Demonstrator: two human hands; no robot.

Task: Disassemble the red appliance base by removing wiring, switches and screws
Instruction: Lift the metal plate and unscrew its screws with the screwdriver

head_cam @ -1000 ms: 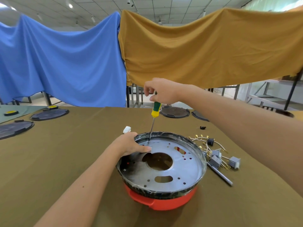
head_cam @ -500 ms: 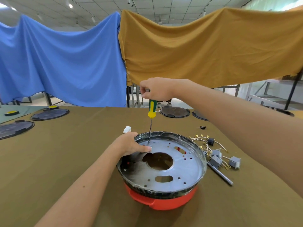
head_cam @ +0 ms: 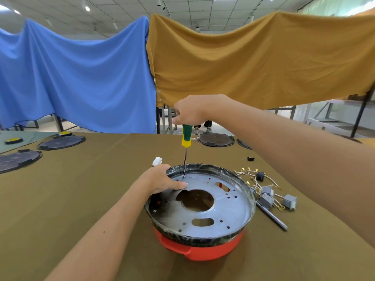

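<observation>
**Screw by screw, the red base comes apart**

From the head camera, looking down over my forearms: my right hand [head_cam: 190, 111] is curled round the top of the green-and-yellow screwdriver [head_cam: 186, 136], holding it close to upright so the tip bears straight down on a screw [head_cam: 183, 176] at the far rim of the grey metal plate [head_cam: 213, 201]. Whether the tip is fully seated in the head I cannot tell; the screw is very small here. Just below and nearer me, my left hand [head_cam: 162, 179] lies over the plate's left edge, fingers fairly straight and thumb flat on the metal, pressing rather than gripping. I judge that it is there to stop the red appliance base [head_cam: 197, 249] turning or sliding on the counter [head_cam: 81, 199] while the driver twists.

The base sits directly beneath both hands, its black rim wrapped in film and the plate uppermost, so the remaining screws face me. Off to the right of my right forearm, well clear of the work, lie the grey switches [head_cam: 269, 197] with their wiring [head_cam: 249, 175] and a grey rod [head_cam: 272, 217], apparently already pulled and parked aside. A small white block [head_cam: 157, 160] rests just beyond my left hand.

Judging by what lies out, the wiring and switches are done; screws remain.
</observation>
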